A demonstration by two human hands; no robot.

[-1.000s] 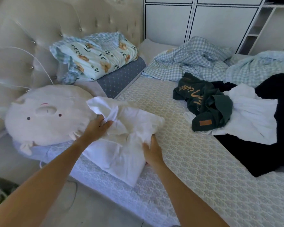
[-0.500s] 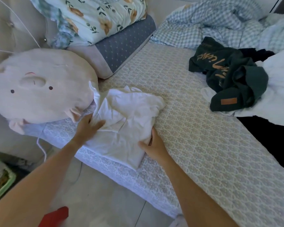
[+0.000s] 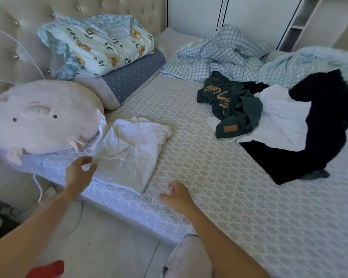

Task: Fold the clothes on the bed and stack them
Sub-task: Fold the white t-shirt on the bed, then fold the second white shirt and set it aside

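Both hands have come off the folded white garment (image 3: pixel 129 149) since half a second ago. The left hand (image 3: pixel 78 173) hovers at its near-left edge, fingers loose and gripping nothing (a bit blurred, so I can't tell if the fingertips still brush the cloth). The right hand (image 3: pixel 177 195) sits over the bed (image 3: pixel 219 177) just right of it, fingers loosely curled, empty. The garment lies at the bed's near edge, beside the pig cushion (image 3: pixel 38 117). The unfolded pile is well apart on the right: dark green sweatshirt (image 3: pixel 233 109) on a white top (image 3: pixel 281 121), black garment (image 3: pixel 325 125) underneath, partly hidden.
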